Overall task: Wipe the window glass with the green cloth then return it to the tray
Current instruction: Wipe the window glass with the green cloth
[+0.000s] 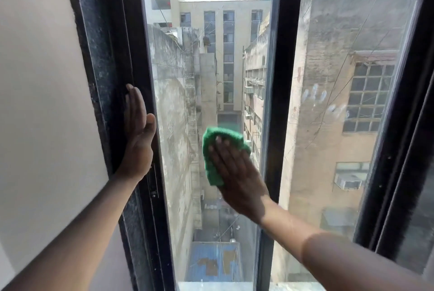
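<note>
The window glass (206, 67) is a tall narrow pane between black frames, with buildings seen through it. A green cloth (212, 149) lies flat against the pane a little below its middle. My right hand (237, 178) presses on the cloth with fingers spread, covering its lower right part. My left hand (138, 135) rests flat and open on the black left frame (110, 79), fingers pointing up, holding nothing. No tray is in view.
A second pane (340, 102) on the right carries white smudged fingerprints (314, 95). A black centre post (281, 79) separates the two panes. A plain light wall (40, 102) fills the left side. Another dark frame (404, 149) borders the far right.
</note>
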A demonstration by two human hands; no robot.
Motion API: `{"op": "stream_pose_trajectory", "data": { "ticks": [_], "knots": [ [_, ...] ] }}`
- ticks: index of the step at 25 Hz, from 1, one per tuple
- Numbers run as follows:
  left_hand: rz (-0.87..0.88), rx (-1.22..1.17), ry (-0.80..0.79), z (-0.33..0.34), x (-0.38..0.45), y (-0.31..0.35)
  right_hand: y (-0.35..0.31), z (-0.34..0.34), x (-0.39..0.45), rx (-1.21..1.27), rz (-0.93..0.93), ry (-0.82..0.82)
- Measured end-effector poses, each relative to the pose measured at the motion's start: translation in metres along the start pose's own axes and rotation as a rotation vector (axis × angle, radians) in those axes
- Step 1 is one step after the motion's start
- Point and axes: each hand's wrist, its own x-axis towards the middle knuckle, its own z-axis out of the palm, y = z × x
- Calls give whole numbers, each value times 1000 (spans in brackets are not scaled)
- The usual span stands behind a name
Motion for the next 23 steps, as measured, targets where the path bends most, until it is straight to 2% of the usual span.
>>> {"op": "stream_pose_trajectory", "data": {
  "ticks": [2,3,4,6,8,10,14,16,17,18,19,20,21,23],
  "knots": [
    [-2,6,-9,1,1,0,14,-17,-58,-12,-89,-153],
    [-8,5,-13,1,0,0,32,-15,-48,-22,-74,-148],
    [-11,9,-22,0,0,0,50,-16,-15,-25,14,-51],
    [-5,-6,-36,-1,2,3,86,-30,82,12,309,157],
    [-21,-36,-33,-5,4,0,91,-37,142,65,397,220],
    [-6,-27,-33,-8,2,-2,63,-13,107,80,330,190],
    [-54,-9,-68,-10,1,4,-1,9,-91,60,92,-142],
    [-79,-20,-69,-13,0,14,23,2,-108,33,-98,-135],
    [-97,-18,-62,-16,0,19,41,-8,-86,-10,-145,-91],
    [-101,-8,-41,-16,0,25,61,-22,-53,8,-126,19],
    [-91,22,4,-13,1,33,84,-35,-13,97,-5,172],
    [-71,64,54,-7,4,47,111,-51,27,225,212,294],
    [-42,94,85,3,9,63,142,-68,61,318,418,349],
    [36,92,43,34,24,105,207,-97,102,339,773,438]
  ]
}}
